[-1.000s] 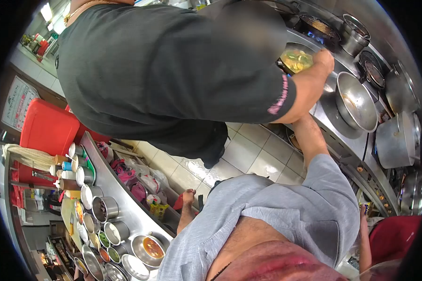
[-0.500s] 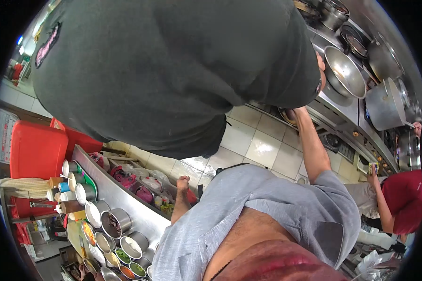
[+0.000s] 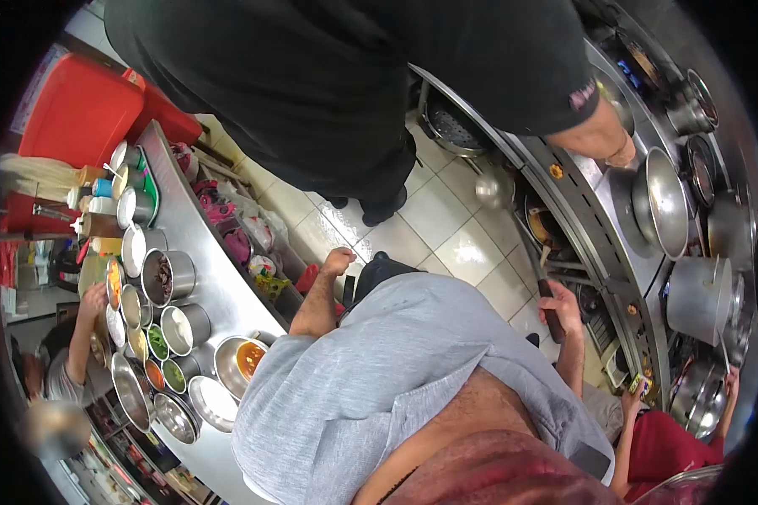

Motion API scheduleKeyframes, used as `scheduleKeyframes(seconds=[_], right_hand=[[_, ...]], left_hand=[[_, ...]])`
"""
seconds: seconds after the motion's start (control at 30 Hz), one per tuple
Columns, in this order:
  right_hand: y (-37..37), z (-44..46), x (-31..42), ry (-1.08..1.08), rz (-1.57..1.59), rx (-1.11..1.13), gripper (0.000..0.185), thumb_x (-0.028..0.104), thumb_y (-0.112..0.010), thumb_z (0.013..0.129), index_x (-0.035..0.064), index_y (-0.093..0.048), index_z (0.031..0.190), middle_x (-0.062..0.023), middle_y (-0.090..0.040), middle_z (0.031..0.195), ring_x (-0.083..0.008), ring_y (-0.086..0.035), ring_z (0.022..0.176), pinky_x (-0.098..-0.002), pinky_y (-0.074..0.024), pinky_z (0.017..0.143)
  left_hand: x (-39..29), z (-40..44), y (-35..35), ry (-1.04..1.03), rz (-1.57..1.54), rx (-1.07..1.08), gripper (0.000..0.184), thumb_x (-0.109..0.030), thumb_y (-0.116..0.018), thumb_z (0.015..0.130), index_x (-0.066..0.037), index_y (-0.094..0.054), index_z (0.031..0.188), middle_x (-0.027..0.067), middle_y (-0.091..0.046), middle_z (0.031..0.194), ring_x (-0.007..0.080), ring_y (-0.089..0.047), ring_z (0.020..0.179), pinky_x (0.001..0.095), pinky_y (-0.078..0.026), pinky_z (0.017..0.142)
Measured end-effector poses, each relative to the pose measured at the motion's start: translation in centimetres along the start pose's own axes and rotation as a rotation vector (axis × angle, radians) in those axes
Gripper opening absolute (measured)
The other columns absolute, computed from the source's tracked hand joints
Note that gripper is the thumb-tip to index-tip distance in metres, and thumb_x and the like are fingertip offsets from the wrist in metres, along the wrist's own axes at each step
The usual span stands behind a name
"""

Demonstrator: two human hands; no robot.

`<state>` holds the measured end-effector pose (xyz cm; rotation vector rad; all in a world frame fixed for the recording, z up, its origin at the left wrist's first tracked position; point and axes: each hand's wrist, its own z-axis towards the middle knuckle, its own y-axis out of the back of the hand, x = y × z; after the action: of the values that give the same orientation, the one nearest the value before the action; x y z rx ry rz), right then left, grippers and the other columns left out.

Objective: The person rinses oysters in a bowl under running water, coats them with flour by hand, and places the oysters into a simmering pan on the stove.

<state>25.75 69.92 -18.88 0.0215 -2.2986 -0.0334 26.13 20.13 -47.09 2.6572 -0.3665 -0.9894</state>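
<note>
My right hand (image 3: 564, 308) is wrapped round the dark brown handle (image 3: 552, 320) of a frying pan (image 3: 544, 222), which is low beside the stove front. Part of that pan is hidden by the stove's edge. My left hand (image 3: 338, 261) hangs near my waist over the floor, its fingers curled in and nothing visible in them. Closest to it are plastic bags (image 3: 265, 268) on a shelf under the steel counter (image 3: 232, 290).
A person in black (image 3: 312, 93) stands close in front, one hand (image 3: 606, 139) at the stove by a steel bowl (image 3: 661, 204). Another in red (image 3: 669, 454) is at lower right. At left, a person's hand (image 3: 94, 299) reaches towards several food containers (image 3: 167, 278). A large pot (image 3: 699, 295) stands on the stove.
My right hand has come back from the stove's lower front, and the pan handle now shows in it. The person in black has shifted further ahead. My view has turned and shifted.
</note>
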Motion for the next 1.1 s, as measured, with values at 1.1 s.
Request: scheduleKeyframes(seconds=[1.1], right_hand=[[-17.5, -0.6, 24.4, 0.447, 0.138, -0.225, 0.066, -0.007, -0.058, 0.056, -0.0057, -0.042, 0.121, -0.0072, -0.052, 0.058, -0.0119, -0.046, 0.038, -0.0228, -0.0328, 0.032]], left_hand=[[-42.3, 8.8, 20.3, -0.845, 0.061, 0.501, 0.031, -0.014, -0.061, 0.082, -0.003, -0.053, 0.110, 0.0017, -0.056, 0.092, 0.0081, -0.053, 0.079, 0.0239, -0.045, 0.074]])
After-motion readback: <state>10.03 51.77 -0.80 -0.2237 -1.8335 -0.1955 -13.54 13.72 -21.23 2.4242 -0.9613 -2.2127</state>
